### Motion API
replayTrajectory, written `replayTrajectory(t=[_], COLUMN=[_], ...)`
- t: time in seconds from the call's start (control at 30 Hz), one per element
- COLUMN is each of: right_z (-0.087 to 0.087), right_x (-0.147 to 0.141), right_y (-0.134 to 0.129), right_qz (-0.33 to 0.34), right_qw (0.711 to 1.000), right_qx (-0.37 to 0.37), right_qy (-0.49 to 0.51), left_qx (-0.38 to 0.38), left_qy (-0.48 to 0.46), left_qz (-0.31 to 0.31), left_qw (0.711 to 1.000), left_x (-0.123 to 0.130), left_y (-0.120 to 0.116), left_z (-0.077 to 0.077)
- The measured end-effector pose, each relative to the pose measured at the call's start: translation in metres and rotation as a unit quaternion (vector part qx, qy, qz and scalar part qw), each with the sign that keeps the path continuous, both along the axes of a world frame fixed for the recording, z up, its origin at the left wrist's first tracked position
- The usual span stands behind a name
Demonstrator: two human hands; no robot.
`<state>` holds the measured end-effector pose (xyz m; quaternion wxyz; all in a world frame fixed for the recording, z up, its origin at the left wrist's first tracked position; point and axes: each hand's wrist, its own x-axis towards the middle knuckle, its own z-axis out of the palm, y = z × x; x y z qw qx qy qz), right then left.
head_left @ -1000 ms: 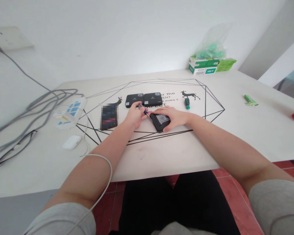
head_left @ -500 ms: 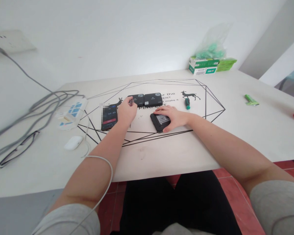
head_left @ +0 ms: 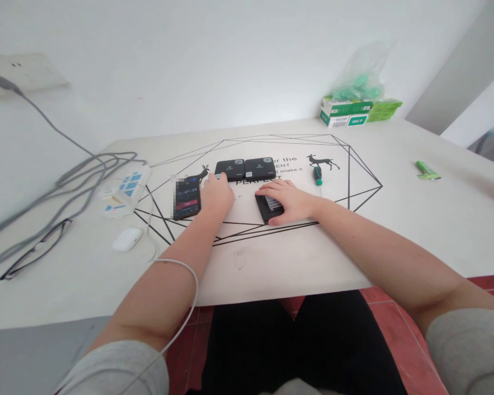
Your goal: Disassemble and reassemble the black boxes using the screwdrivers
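My right hand (head_left: pixel 286 202) lies over a black device (head_left: pixel 264 209) with a pale label, its fingers along the top edge and its thumb at the near edge. Between the phone (head_left: pixel 186 198) and that device, my left hand (head_left: pixel 217 195) rests low on the table with its fingers curled; what they hold, if anything, is hidden. Two flat black boxes sit side by side just beyond, the left one (head_left: pixel 229 169) close to my left fingertips and the other (head_left: pixel 260 168) to its right. A green and black screwdriver (head_left: pixel 318 176) lies beyond my right wrist.
At the left are a power strip (head_left: pixel 125 192), grey cables, glasses (head_left: pixel 37 249) and a white earphone case (head_left: pixel 127 240). A white cable crosses my left forearm. Green-and-white boxes (head_left: pixel 346 107) stand at the back right, and a green wrapper (head_left: pixel 427 170) lies at the right.
My left hand has turned and lowered, with its fingers now hidden behind it; the dark small thing seen at its fingertips no longer shows. My right hand stays on the device. The view has shifted slightly.
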<state>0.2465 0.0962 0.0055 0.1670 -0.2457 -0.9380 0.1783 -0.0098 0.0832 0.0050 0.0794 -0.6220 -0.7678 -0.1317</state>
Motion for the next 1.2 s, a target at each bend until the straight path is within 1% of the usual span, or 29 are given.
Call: replayTrajectory(t=[0.07, 0.1, 0.13, 0.17, 0.23, 0.27, 0.3, 0.37, 0.4, 0.47, 0.53, 0.67, 0.83, 0.93, 1.1, 1.2], right_z=[0.002, 0.002, 0.003, 0.003, 0.003, 0.002, 0.002, 0.001, 0.001, 0.001, 0.002, 0.001, -0.001, -0.001, 0.002, 0.003], right_x=[-0.002, -0.003, -0.004, -0.004, -0.003, -0.003, -0.002, 0.0, 0.001, 0.002, 0.001, 0.001, 0.001, 0.001, 0.002, 0.002], right_y=[-0.001, -0.001, -0.001, -0.001, 0.001, 0.003, 0.004, 0.007, 0.008, 0.009, 0.009, 0.01, 0.012, 0.012, 0.011, 0.01], right_qz=[-0.003, -0.005, -0.008, -0.011, -0.021, -0.026, -0.032, -0.04, -0.042, -0.044, -0.047, -0.053, -0.061, -0.067, -0.071, -0.075], right_qw=[1.0, 1.0, 1.0, 1.0, 0.999, 0.999, 0.999, 0.997, 0.997, 0.996, 0.995, 0.993, 0.99, 0.989, 0.988, 0.988], right_qx=[-0.003, -0.004, -0.004, -0.005, -0.006, -0.008, -0.012, -0.021, -0.026, -0.037, -0.044, -0.044, -0.044, -0.053, -0.059, -0.063], right_qy=[0.007, 0.01, 0.013, 0.015, 0.024, 0.031, 0.039, 0.055, 0.061, 0.069, 0.074, 0.095, 0.119, 0.124, 0.125, 0.121], left_qx=[0.05, 0.071, 0.085, 0.089, 0.063, 0.038, 0.012, -0.037, -0.057, -0.087, -0.101, -0.098, -0.093, -0.095, -0.103, -0.106], left_qy=[-0.007, -0.027, -0.057, -0.096, -0.18, -0.21, -0.23, -0.238, -0.231, -0.213, -0.198, -0.185, -0.178, -0.174, -0.146, -0.127], left_qz=[-0.028, -0.059, -0.106, -0.168, -0.302, -0.359, -0.404, -0.461, -0.475, -0.478, -0.462, -0.439, -0.43, -0.421, -0.391, -0.392], left_qw=[0.998, 0.995, 0.989, 0.977, 0.934, 0.908, 0.885, 0.854, 0.847, 0.848, 0.858, 0.874, 0.88, 0.885, 0.903, 0.905], left_x=[0.004, 0.007, 0.009, 0.011, 0.013, 0.013, 0.013, 0.013, 0.013, 0.014, 0.018, 0.026, 0.033, 0.034, 0.036, 0.037], left_y=[-0.001, -0.002, -0.002, -0.002, -0.002, -0.001, -0.001, -0.002, -0.003, -0.006, -0.009, -0.015, -0.021, -0.023, -0.022, -0.021], left_z=[0.002, 0.003, 0.003, 0.002, -0.001, -0.002, -0.004, -0.004, -0.003, 0.001, 0.005, 0.012, 0.017, 0.018, 0.015, 0.014])
